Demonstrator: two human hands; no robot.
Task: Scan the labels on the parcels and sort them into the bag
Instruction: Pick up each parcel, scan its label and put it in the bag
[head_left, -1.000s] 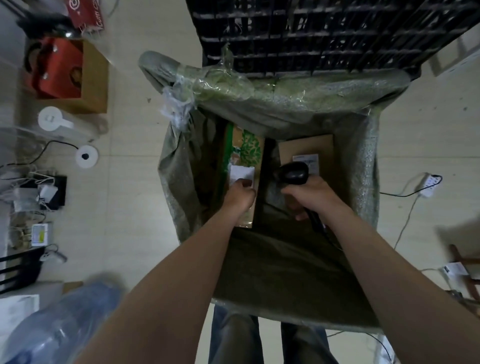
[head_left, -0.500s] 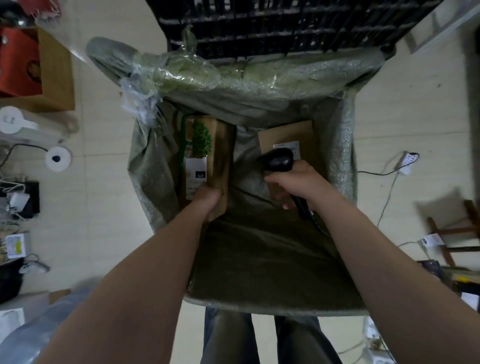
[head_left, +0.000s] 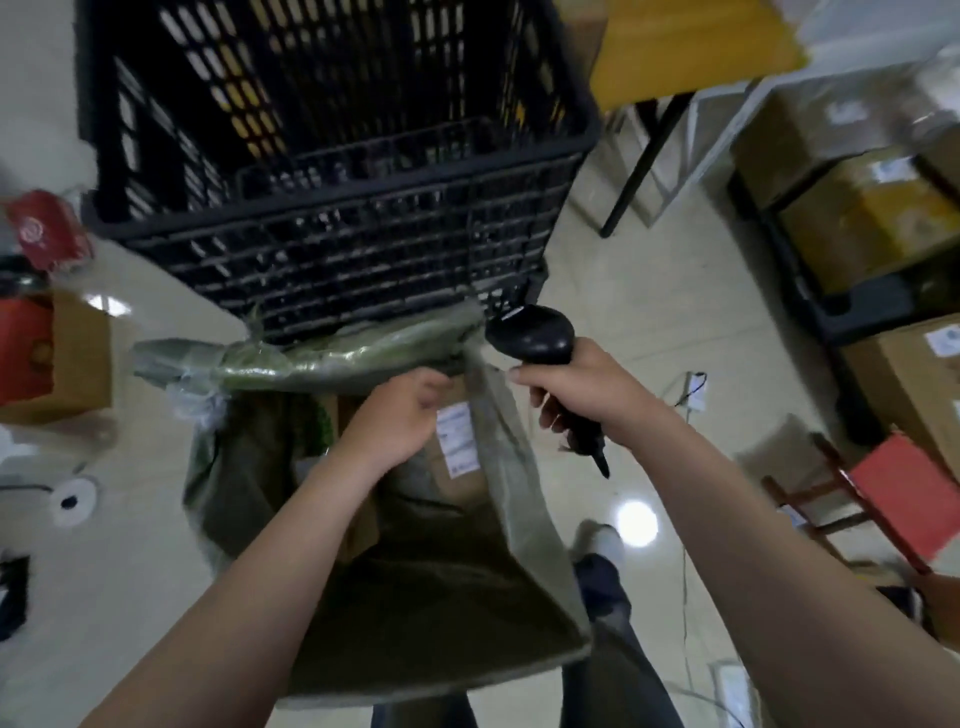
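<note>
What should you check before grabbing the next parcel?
1. Right hand grips scanner: ok.
2. Left hand free: ok, fingers loosely curled, holding nothing.
3. Bag mouth open: ok.
4. Parcel down inside bag: ok, label facing up.
5. More parcels in crate: cannot tell, too blurred.

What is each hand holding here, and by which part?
Right hand grips the scanner by its handle. Left hand hovers over the bag; its grip cannot be told.
</note>
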